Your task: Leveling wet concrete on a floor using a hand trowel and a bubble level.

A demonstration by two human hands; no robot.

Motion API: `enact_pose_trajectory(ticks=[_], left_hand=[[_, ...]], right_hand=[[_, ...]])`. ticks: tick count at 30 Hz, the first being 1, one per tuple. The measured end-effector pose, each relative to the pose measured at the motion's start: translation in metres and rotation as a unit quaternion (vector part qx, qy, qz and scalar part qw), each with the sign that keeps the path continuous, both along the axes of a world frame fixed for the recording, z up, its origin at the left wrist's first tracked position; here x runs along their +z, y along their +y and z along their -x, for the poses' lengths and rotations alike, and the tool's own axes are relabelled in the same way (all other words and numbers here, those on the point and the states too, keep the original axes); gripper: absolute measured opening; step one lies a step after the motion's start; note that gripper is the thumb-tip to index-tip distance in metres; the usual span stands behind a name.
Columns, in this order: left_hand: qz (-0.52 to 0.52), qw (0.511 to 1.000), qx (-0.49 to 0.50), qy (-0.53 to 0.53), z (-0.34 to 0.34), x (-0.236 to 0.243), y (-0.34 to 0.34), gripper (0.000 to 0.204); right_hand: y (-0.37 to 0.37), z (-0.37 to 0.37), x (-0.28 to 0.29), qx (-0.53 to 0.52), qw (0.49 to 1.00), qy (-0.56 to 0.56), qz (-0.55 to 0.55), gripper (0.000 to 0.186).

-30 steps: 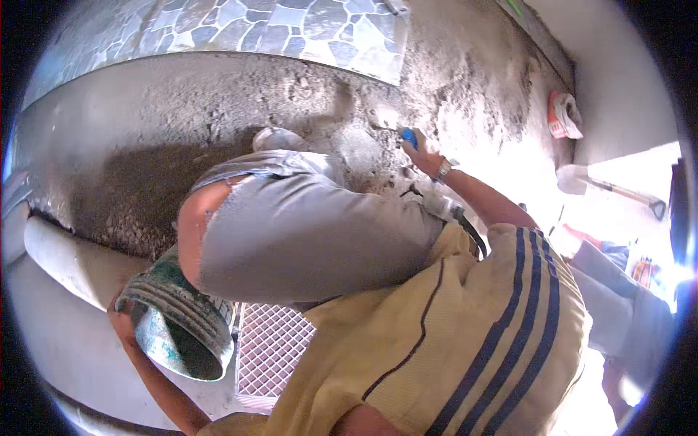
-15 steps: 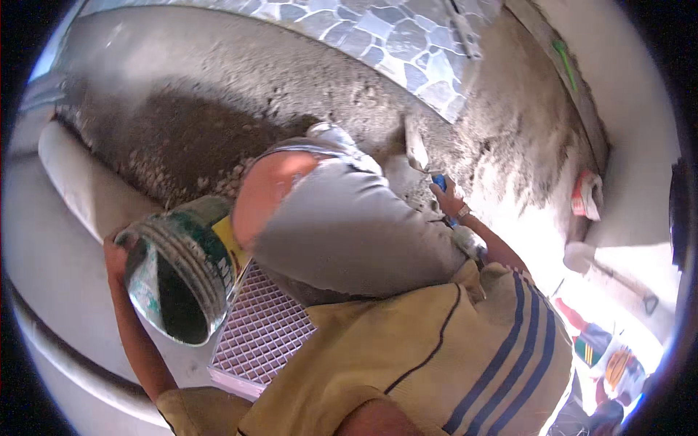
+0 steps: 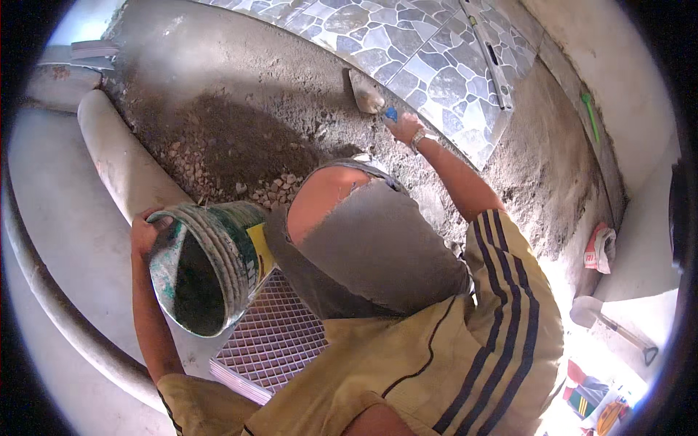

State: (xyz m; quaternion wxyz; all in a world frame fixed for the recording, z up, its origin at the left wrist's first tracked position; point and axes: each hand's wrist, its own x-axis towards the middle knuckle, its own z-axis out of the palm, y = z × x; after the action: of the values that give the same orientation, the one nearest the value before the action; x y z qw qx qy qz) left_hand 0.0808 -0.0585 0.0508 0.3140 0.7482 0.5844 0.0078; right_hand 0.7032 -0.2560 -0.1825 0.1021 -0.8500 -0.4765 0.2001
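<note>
My left hand [image 3: 149, 231] grips the rim of a green bucket [image 3: 240, 218], which is tipped on its side with its mouth toward me. Its inside is dark green, smeared with pale dried residue. In my right hand [image 3: 404, 129] is a trowel [image 3: 366, 93], held by its blue handle, arm stretched forward. The blade is over the rough grey mortar bed [image 3: 305, 80], close to the edge of the laid tiles; whether it touches cannot be told. A watch is on my right wrist. My bent knee is between both arms.
Stone-patterned tiles [image 3: 443, 58] carry a spirit level [image 3: 488, 54]. Beside my knee are gravel [image 3: 276, 190] and a stack of brown gridded tiles [image 3: 273, 338]. At right are a torn bag [image 3: 599, 248], a shovel [image 3: 618, 327] and a green tool [image 3: 590, 116]. Another person shows at lower right.
My right hand has moved forward and left with the trowel, from beside my knee to near the tile edge. The bucket remains tipped in my left hand as the view has shifted.
</note>
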Motion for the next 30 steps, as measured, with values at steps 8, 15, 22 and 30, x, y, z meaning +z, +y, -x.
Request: enact_pose_trajectory(ticks=[8, 15, 22, 30], left_hand=[[-0.01, 1.0, -0.01, -0.003, -0.004, 0.003, -0.002, 0.04], [-0.009, 1.0, 0.003, 0.003, -0.038, 0.03, -0.011, 0.037], [-0.014, 1.0, -0.01, -0.009, -0.022, 0.023, -0.007, 0.034], [-0.027, 1.0, 0.013, 0.006, -0.011, 0.024, -0.013, 0.04]], right_hand=[[-0.013, -0.042, 0.011, 0.116, 0.989, 0.031, 0.082, 0.05], [0.03, -0.046, -0.004, 0.073, 0.997, 0.01, 0.028, 0.053], [0.102, -0.024, 0.0, 0.098, 0.994, 0.053, 0.002, 0.058], [0.133, 0.051, 0.065, 0.237, 0.967, 0.079, -0.05, 0.054]])
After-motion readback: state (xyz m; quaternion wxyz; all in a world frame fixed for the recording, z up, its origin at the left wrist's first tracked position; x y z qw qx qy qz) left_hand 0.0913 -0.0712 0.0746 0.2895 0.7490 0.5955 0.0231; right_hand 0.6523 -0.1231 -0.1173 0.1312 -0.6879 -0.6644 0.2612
